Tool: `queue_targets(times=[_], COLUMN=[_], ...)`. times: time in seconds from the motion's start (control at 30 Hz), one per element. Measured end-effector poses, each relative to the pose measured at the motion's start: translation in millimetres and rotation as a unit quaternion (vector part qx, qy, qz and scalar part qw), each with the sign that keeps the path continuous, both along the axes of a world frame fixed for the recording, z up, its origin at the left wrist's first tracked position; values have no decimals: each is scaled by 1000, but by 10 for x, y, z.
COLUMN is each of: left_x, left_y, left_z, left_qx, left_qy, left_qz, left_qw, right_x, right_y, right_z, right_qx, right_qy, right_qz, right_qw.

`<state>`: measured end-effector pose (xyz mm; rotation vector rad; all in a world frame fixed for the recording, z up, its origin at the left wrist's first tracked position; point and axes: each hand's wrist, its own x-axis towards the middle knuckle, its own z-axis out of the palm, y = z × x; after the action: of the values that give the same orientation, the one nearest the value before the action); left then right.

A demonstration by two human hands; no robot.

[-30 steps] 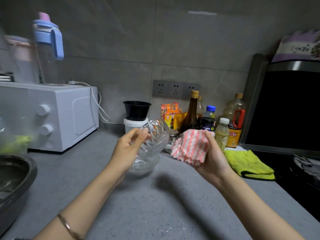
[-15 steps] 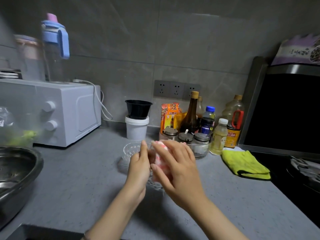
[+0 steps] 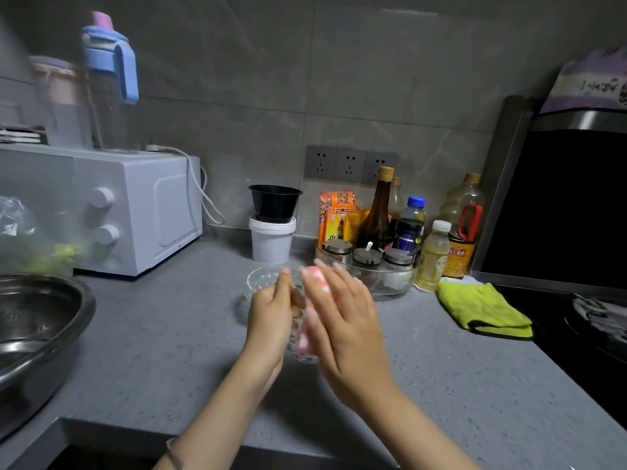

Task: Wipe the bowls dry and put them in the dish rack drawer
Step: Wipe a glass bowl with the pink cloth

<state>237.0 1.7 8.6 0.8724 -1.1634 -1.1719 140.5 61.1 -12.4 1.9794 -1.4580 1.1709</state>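
My left hand (image 3: 268, 320) grips a clear cut-glass bowl (image 3: 302, 356) held above the grey counter, mostly hidden between both hands. My right hand (image 3: 342, 320) presses a pink-and-white striped cloth (image 3: 314, 307) against the bowl, fingers spread over the cloth. Behind the hands a second clear glass bowl (image 3: 261, 279) rests on the counter. No dish rack drawer is in view.
A large steel basin (image 3: 37, 330) sits at the left edge, a white microwave (image 3: 135, 208) behind it. A white tub with a black bowl (image 3: 273, 225), a tray of bottles and jars (image 3: 390, 245), and a yellow cloth (image 3: 481, 310) line the back. A black stove (image 3: 576, 317) lies right.
My hands came together and lowered toward me: the right hand brought the striped cloth onto the bowl that the left hand holds. The view shifted slightly down.
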Motion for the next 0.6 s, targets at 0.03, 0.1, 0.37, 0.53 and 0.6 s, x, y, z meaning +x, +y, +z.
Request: queue_targets(times=[0.03, 0.1, 0.37, 0.53, 0.6], left_x=[-23, -60, 3, 19, 38], left_y=[8, 36, 127, 45, 19], left_z=[-16, -23, 2, -144, -100], left_qx=[3, -4, -24, 30, 18], left_qy=[0, 3, 17, 40, -9], left_qz=[-19, -48, -20, -74, -92], left_qw=[1000, 999, 999, 996, 996], right_x=[-16, -62, -273, -310, -337], right_y=[-26, -73, -130, -52, -41], right_z=[38, 182, 318, 395, 464], right_qx=[-18, -24, 153, 177, 181], right_qy=[44, 39, -458, -538, -507], right_qz=[-11, -13, 124, 59, 43], right_qw=[999, 999, 867, 822, 842])
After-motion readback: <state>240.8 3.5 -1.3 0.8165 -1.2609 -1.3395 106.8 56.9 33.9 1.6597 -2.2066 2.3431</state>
